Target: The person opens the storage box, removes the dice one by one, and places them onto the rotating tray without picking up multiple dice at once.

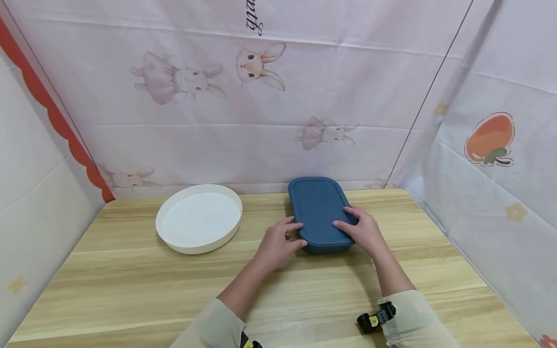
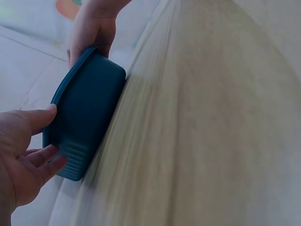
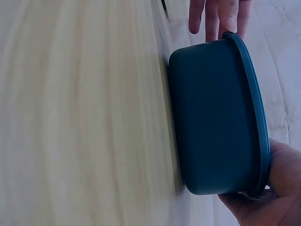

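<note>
A dark blue rectangular food container (image 1: pixel 322 208) with its lid on stands on the table, right of centre. At its near left corner, my left hand (image 1: pixel 278 244) touches the rim with the thumb and a finger, the fingers loosely spread. In the left wrist view, that hand's fingers (image 2: pixel 49 157) lie along the ridged side wall. My right hand (image 1: pixel 365 229) grips the right side, its thumb on top of the lid. Seen from the right wrist, the right hand's fingers reach under the lid rim (image 3: pixel 256 108) and are partly hidden by the container.
A round white shallow tray (image 1: pixel 197 220) sits on the wood-grain table (image 1: pixel 130 285) to the left. Behind the table hangs a pale cloth (image 1: pixel 209 145) printed with rabbits, and more cloth closes off both sides. Straps with small black devices (image 1: pixel 376 316) are on the wrists.
</note>
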`<move>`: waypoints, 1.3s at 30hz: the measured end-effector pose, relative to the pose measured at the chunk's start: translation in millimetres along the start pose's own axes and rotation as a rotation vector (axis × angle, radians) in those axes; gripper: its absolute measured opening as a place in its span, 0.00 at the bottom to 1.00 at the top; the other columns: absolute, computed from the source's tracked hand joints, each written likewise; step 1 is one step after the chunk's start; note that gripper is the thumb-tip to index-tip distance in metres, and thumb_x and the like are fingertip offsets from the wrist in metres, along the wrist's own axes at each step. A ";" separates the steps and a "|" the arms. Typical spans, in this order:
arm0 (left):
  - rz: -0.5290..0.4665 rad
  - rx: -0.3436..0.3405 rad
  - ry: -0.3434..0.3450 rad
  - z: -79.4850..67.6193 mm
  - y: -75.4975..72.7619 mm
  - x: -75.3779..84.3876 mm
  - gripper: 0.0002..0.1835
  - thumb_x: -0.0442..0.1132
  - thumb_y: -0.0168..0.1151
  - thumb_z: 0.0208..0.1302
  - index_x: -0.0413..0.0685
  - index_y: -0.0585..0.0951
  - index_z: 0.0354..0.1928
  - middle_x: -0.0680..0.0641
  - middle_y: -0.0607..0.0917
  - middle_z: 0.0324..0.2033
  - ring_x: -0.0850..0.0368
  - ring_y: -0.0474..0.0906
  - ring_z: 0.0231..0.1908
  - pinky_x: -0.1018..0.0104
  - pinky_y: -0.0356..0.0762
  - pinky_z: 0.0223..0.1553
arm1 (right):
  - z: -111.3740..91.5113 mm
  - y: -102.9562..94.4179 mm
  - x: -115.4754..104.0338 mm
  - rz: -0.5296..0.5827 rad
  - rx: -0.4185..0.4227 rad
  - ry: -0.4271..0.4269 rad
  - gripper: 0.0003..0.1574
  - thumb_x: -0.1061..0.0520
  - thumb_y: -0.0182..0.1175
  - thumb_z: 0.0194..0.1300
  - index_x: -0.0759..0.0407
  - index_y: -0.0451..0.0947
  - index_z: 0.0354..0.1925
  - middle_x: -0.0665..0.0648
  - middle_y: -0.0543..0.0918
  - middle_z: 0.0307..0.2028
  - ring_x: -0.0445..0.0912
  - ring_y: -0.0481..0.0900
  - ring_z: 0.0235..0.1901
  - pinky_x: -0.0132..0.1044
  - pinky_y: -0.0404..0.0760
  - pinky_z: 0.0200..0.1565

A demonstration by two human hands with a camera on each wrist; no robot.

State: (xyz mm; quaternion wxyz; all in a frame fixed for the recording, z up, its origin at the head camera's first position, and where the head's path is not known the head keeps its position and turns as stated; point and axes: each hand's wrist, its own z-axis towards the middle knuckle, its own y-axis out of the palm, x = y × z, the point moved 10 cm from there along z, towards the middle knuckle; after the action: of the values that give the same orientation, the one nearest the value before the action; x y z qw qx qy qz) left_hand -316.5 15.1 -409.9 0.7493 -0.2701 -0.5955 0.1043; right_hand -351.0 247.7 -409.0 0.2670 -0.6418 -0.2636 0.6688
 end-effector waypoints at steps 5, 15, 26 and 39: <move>-0.029 0.016 0.007 -3.4 -3.4 -2.9 0.25 0.42 0.72 0.59 0.48 0.81 0.59 0.43 0.70 0.69 0.45 0.80 0.57 0.57 0.84 0.52 | 0.8 5.1 -0.8 0.018 0.004 -0.001 0.46 0.40 0.65 0.63 0.58 0.65 0.71 0.66 0.60 0.73 0.63 0.56 0.73 0.59 0.63 0.71; -0.096 0.074 0.018 -7.6 -4.8 -14.2 0.25 0.40 0.71 0.59 0.48 0.80 0.60 0.46 0.70 0.70 0.47 0.69 0.67 0.58 0.83 0.53 | 1.6 13.3 0.5 0.107 0.017 0.044 0.44 0.40 0.65 0.64 0.57 0.65 0.71 0.64 0.61 0.74 0.60 0.54 0.74 0.56 0.59 0.73; -0.138 0.071 0.041 -6.6 -1.8 -22.7 0.26 0.42 0.68 0.64 0.51 0.77 0.64 0.47 0.64 0.73 0.48 0.63 0.71 0.57 0.76 0.62 | 3.1 18.1 6.1 0.217 0.032 0.077 0.41 0.41 0.65 0.65 0.52 0.66 0.71 0.60 0.60 0.74 0.55 0.53 0.75 0.53 0.59 0.74; -0.111 0.102 0.126 -5.4 -3.7 -26.5 0.27 0.47 0.64 0.67 0.53 0.74 0.67 0.45 0.62 0.74 0.50 0.60 0.72 0.58 0.75 0.63 | 2.1 19.0 -1.9 0.179 0.028 -0.007 0.41 0.41 0.61 0.68 0.53 0.63 0.73 0.60 0.56 0.76 0.57 0.50 0.76 0.55 0.55 0.75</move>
State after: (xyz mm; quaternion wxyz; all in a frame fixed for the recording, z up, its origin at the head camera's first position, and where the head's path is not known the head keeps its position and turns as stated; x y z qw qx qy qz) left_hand -319.1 -2.2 -430.9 0.8027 -0.2044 -0.5551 0.0756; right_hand -353.5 232.7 -420.7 0.2143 -0.6566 -0.1965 0.6959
